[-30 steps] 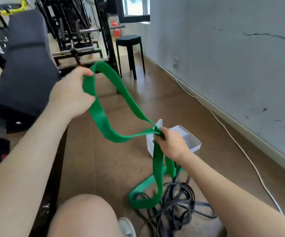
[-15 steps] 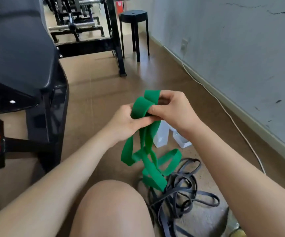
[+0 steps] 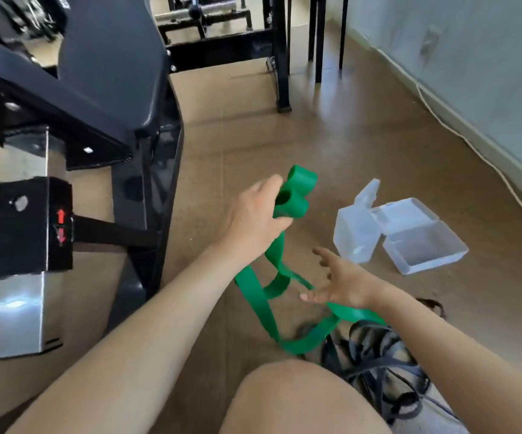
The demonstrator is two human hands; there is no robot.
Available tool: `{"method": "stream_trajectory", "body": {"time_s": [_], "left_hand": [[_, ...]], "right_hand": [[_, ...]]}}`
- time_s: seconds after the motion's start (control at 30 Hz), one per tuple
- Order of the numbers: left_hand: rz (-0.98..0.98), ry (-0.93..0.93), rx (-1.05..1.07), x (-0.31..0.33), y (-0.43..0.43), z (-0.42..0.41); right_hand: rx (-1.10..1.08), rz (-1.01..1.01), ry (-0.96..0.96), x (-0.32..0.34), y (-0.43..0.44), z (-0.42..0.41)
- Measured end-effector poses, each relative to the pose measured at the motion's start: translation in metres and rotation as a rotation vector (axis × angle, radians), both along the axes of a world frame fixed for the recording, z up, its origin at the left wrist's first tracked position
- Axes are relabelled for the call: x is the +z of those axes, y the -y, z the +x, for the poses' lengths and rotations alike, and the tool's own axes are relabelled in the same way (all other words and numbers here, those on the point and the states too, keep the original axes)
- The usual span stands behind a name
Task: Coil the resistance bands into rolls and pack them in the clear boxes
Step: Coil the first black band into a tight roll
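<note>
My left hand (image 3: 253, 219) grips the folded upper loops of a green resistance band (image 3: 295, 195); the rest of the band trails down to the floor in loose loops. My right hand (image 3: 336, 285) hovers lower and to the right with fingers spread, above a trailing stretch of the band, holding nothing. Two clear boxes lie on the floor to the right: an upright one (image 3: 352, 236) with its lid raised and a flat open one (image 3: 425, 245). A tangle of dark grey bands (image 3: 378, 364) lies by my right forearm.
A black gym machine with a padded seat (image 3: 109, 73) and a steel post stands at the left. Black frame legs and a stool stand at the back. A white cable (image 3: 479, 155) runs along the grey wall on the right. My knee (image 3: 297, 402) fills the bottom centre.
My right hand has let go of the green band and dropped down to the right with fingers spread. My left hand alone now holds the folded loops. The view has tilted downwards.
</note>
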State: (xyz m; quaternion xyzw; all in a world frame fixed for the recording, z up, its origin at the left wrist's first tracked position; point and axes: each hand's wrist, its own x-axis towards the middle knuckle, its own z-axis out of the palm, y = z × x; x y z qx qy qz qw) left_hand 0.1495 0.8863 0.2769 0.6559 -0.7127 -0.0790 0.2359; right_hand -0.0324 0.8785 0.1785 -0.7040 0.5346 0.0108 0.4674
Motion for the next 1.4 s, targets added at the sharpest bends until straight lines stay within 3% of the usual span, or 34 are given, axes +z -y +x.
{"method": "stream_trajectory", "body": {"time_s": [0.1, 0.17, 0.23, 0.4, 0.53, 0.6, 0.67, 0.73, 0.77, 0.83, 0.9, 1.0, 1.07, 1.17, 1.23, 1.4], "left_hand": [[-0.274, 0.203, 0.066, 0.01, 0.013, 0.043], [-0.307, 0.31, 0.1, -0.004, 0.023, 0.069], [-0.175, 0.375, 0.093, -0.032, 0.024, 0.082], [0.477, 0.545, 0.014, -0.141, 0.02, 0.067], [0.861, 0.589, 0.218, -0.197, 0.02, 0.055], [0.837, 0.648, 0.161, -0.212, 0.019, 0.036], [0.63, 0.667, -0.144, -0.222, 0.011, -0.002], [0.585, 0.565, -0.452, -0.237, -0.008, -0.047], [0.686, 0.528, -0.53, -0.246, -0.018, -0.066], [1.001, 0.491, -0.514, -0.27, -0.039, -0.09], [1.145, 0.379, -0.382, -0.289, -0.059, -0.098], [1.097, 0.002, -0.174, -0.303, -0.082, -0.117], [1.164, -0.313, -0.038, -0.299, -0.084, -0.136], [1.301, -0.659, 0.033, -0.279, -0.072, -0.16], [1.299, -0.774, -0.04, -0.258, -0.062, -0.172], [1.134, -0.802, -0.389, -0.156, -0.016, -0.216]], "right_hand": [[0.139, -0.064, -0.258, -0.039, 0.009, 0.017], [0.167, -0.108, -0.37, -0.065, 0.014, 0.021], [0.153, -0.123, -0.431, -0.081, 0.015, 0.019], [0.097, -0.003, -0.609, -0.104, 0.002, -0.02], [-0.001, 0.178, -0.682, -0.124, -0.007, -0.082], [-0.03, 0.28, -0.697, -0.137, -0.016, -0.108], [-0.053, 0.384, -0.653, -0.15, -0.031, -0.121], [-0.07, 0.411, -0.586, -0.163, -0.049, -0.118], [-0.085, 0.392, -0.567, -0.168, -0.057, -0.112], [-0.107, 0.37, -0.528, -0.175, -0.067, -0.099], [-0.121, 0.353, -0.481, -0.182, -0.075, -0.091], [-0.097, 0.344, -0.503, -0.185, -0.088, -0.081], [-0.07, 0.327, -0.534, -0.187, -0.093, -0.075], [-0.144, 0.312, -0.386, -0.179, -0.086, -0.092], [-0.232, 0.282, -0.268, -0.16, -0.077, -0.116], [-0.416, 0.059, -0.203, -0.051, -0.043, -0.182]]}}
